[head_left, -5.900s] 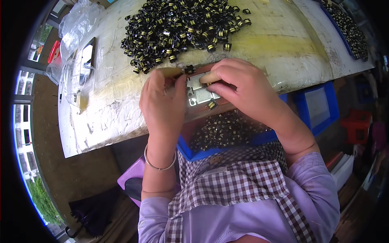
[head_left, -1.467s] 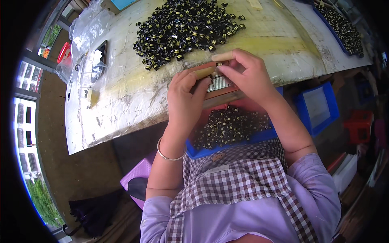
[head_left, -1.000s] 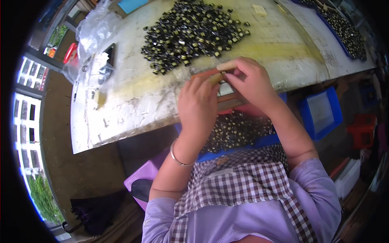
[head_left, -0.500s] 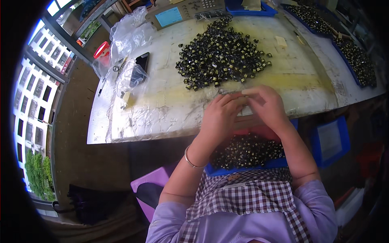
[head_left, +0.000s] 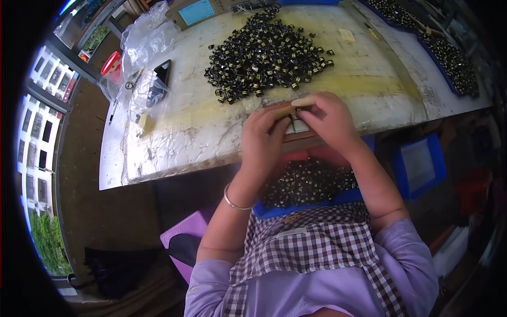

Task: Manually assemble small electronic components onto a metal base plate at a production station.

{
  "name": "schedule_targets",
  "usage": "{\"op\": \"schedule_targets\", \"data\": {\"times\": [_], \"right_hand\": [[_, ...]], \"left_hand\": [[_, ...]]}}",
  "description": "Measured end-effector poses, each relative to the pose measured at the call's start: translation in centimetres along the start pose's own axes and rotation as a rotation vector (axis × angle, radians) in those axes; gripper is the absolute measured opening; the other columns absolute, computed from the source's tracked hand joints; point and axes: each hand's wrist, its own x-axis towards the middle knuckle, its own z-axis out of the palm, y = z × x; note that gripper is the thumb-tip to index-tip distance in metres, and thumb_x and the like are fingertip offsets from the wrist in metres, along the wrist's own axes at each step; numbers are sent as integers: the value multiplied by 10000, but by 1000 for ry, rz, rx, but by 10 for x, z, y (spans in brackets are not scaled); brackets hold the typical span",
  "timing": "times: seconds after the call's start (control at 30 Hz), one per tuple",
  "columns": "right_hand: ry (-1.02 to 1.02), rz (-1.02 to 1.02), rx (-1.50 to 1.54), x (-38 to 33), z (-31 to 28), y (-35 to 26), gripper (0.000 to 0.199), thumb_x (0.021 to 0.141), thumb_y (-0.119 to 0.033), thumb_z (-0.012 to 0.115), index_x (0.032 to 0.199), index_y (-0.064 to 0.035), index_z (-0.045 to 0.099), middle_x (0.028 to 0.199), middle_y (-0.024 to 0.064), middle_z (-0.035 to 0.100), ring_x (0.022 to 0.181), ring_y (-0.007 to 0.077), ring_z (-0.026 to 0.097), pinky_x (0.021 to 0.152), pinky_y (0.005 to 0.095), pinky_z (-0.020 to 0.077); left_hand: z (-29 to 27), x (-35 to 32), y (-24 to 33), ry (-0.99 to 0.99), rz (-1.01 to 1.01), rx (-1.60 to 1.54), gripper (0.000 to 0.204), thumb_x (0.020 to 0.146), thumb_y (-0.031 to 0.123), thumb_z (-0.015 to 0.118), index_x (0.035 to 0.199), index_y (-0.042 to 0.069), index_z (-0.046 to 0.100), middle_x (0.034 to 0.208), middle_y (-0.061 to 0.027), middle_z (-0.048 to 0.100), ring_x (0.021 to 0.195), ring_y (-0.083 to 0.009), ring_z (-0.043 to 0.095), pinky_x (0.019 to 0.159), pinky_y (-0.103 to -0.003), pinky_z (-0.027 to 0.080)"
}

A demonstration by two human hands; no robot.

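Note:
My left hand [head_left: 260, 138] and my right hand [head_left: 331, 120] meet at the table's near edge, index fingertips almost touching. Both are closed in a pinch around a tiny dark piece [head_left: 297, 109], mostly covered by the fingers, so its kind does not show. Beneath the fingertips lies a reddish-brown block with a pale ribbed face [head_left: 301, 126]. Just beyond the hands spreads a heap of small black-and-yellow ring-like parts [head_left: 264, 55]. Below my hands, a blue tray [head_left: 274, 212] holds many similar small dark parts.
On the table's left lie a phone [head_left: 162, 71], clear plastic bags [head_left: 145, 39] and a red cup [head_left: 111, 66]. A grey device with a blue label [head_left: 195, 12] stands at the back. Trays of parts [head_left: 451, 63] line the far right. A blue bin [head_left: 420, 164] sits below the right edge.
The whole view has shifted, so the table and hands appear further left and higher. My thumbs have moved apart, uncovering more of the ribbed block face between them.

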Motion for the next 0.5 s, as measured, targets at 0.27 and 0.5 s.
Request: {"op": "schedule_targets", "data": {"times": [0.27,0.5], "right_hand": [[-146,-200,-16,5,-4,-7,164,762,-69,736,919,-74,688,866,59,668,820,281,616,948,390,446],[-148,-187,19,4,-3,-10,158,771,-48,706,923,-75,675,892,75,661,868,286,600,823,392,461]], "left_hand": [[-16,-3,0,47,-508,-753,244,946,27,605,1185,-9,643,992,12,649,873,-46,561,775,-200,466],[-21,-8,-5,-227,-189,-502,175,879,10,681,1052,-15,693,994,-39,653,899,-100,582,794,-231,475]]}}
